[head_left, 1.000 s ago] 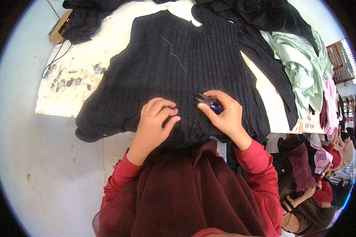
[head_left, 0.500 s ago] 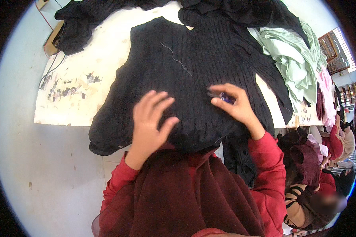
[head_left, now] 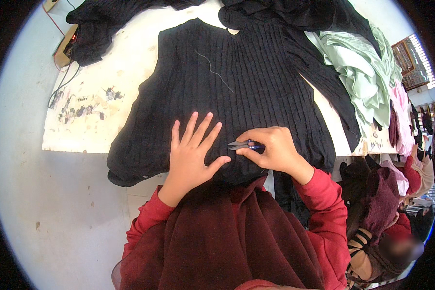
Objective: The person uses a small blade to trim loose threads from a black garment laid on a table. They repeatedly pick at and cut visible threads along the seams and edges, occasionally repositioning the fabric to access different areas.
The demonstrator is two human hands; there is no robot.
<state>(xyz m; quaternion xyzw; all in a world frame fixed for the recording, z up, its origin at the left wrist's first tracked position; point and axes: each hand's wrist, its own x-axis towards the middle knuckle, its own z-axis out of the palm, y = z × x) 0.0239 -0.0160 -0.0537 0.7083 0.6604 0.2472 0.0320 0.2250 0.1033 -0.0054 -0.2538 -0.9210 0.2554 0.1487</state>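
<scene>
Fabric (head_left: 237, 106), black and ribbed, lay spread across the pale table (head_left: 125, 67), its near part reaching past the front edge toward the wearer's maroon drape (head_left: 212, 232). The left hand (head_left: 192, 157) held nothing; palm down, fingers and thumb fanned out, it lay over the near part of the fabric. To its right, the right hand (head_left: 274, 149) gripped small thread snips (head_left: 248, 144) between thumb and fingers, the blades slightly parted and pointing left. A pale loose thread (head_left: 210, 70) curved across the fabric beyond both hands. More black cloth (head_left: 299, 17) was heaped along the table's far side, light green cloth (head_left: 360, 72) lay bunched at the right, and pink cloth (head_left: 401, 118) hung beside it. Farther right, another person's striped sleeve (head_left: 360, 251) was in view.
</scene>
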